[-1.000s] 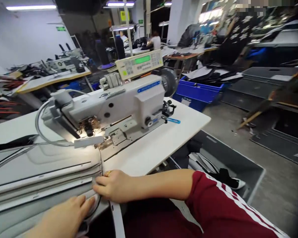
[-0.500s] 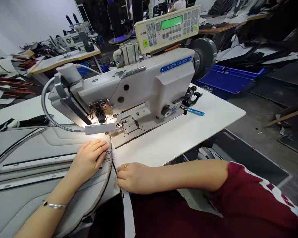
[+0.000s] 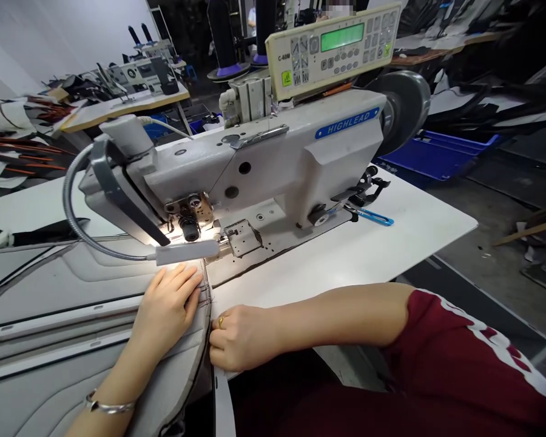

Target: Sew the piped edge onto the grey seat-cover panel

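Observation:
A sewing machine [image 3: 259,164] stands over the white table, its lamp [image 3: 186,252] lighting the stitching area. Grey padded fabric [image 3: 95,358] with dark piped edges and white strips covers the table's left side. My left hand [image 3: 170,306] lies flat on this fabric just below the lamp, fingers stretched forward. At the fabric's right edge, my right hand [image 3: 241,337] is closed with its fingers curled at a white strip with a dark edge [image 3: 222,406], which hangs down past the table's front. The needle and presser foot are hidden behind the lamp.
Blue thread snips [image 3: 375,216] lie on the table [image 3: 418,224] beside the machine base. A control panel [image 3: 334,51] tops the machine. Behind stand thread cones [image 3: 222,39], another sewing machine [image 3: 141,76] and a blue bin [image 3: 441,158].
The camera view has shifted, so the machine appears larger and farther right. Both hands keep nearly the same places on the fabric and at the strip.

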`<state>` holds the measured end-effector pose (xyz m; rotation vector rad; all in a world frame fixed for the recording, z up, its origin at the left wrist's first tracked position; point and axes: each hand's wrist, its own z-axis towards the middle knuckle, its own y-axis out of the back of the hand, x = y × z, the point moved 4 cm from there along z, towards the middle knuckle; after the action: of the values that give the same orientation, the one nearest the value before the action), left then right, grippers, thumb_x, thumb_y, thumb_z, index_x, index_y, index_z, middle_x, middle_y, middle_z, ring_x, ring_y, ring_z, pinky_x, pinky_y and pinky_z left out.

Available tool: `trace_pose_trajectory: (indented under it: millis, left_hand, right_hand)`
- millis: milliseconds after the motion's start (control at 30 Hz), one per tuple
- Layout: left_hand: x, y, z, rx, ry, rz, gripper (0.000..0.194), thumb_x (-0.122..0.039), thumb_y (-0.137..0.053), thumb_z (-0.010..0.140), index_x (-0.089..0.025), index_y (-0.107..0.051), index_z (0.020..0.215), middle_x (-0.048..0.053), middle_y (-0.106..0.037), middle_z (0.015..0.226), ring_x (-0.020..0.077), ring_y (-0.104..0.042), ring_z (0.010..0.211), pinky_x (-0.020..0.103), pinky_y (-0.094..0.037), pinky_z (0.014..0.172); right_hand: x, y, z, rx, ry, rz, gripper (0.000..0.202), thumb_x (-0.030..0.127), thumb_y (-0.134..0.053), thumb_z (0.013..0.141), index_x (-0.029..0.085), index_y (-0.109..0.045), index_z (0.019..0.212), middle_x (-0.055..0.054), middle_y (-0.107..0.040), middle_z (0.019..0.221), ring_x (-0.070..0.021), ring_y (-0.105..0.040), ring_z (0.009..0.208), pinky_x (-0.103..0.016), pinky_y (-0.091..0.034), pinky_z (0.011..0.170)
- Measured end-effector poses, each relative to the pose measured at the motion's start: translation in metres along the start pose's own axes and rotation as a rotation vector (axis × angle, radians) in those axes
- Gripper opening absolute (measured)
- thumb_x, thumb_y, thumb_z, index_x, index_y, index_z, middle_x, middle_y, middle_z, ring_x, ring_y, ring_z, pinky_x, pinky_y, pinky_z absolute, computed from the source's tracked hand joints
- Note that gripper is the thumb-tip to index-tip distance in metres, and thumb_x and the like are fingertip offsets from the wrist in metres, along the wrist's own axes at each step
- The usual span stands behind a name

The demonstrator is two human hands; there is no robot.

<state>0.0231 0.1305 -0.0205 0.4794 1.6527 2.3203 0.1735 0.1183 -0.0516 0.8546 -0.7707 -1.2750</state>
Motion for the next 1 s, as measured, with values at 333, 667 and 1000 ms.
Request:
trace_pose_trajectory:
  millis: [333, 667, 1000]
  left_hand:
    - [0.003, -0.002, 0.011, -0.065, 0.06, -0.035, 0.022, -0.024, -0.045, 0.097, -0.017, -0.066, 0.095, 0.011, -0.07, 0.105, 0.027, -0.064, 0.098, 0.042, -0.048, 0.087]
    - [0.004, 0.003, -0.005, 0.0, -0.129, -0.059, 0.032, -0.028, -0.044, 0.098, -0.016, -0.061, 0.122, 0.01, -0.067, 0.121, 0.0312, -0.057, 0.121, 0.048, -0.039, 0.104]
    - [0.014, -0.006, 0.008, 0.034, -0.033, -0.074, 0.034, -0.03, -0.04, 0.099, -0.015, -0.064, 0.117, 0.012, -0.068, 0.118, 0.0278, -0.062, 0.107, 0.043, -0.046, 0.089]
  right_hand:
    - [-0.005, 0.002, 0.0, -0.155, -0.074, -0.045, 0.023, 0.007, -0.053, 0.076, 0.017, -0.047, 0.056, -0.003, -0.051, 0.059, -0.0157, -0.05, 0.052, -0.028, -0.043, 0.05]
    - [-0.012, 0.005, -0.003, -0.253, -0.11, -0.102, 0.02, 0.006, -0.054, 0.076, 0.015, -0.054, 0.058, -0.004, -0.053, 0.062, -0.0174, -0.052, 0.055, -0.03, -0.047, 0.056]
    - [-0.019, 0.009, -0.001, -0.203, -0.114, -0.155, 0.019, 0.009, -0.052, 0.085, 0.013, -0.062, 0.068, -0.007, -0.057, 0.072, -0.0208, -0.058, 0.068, -0.035, -0.05, 0.077]
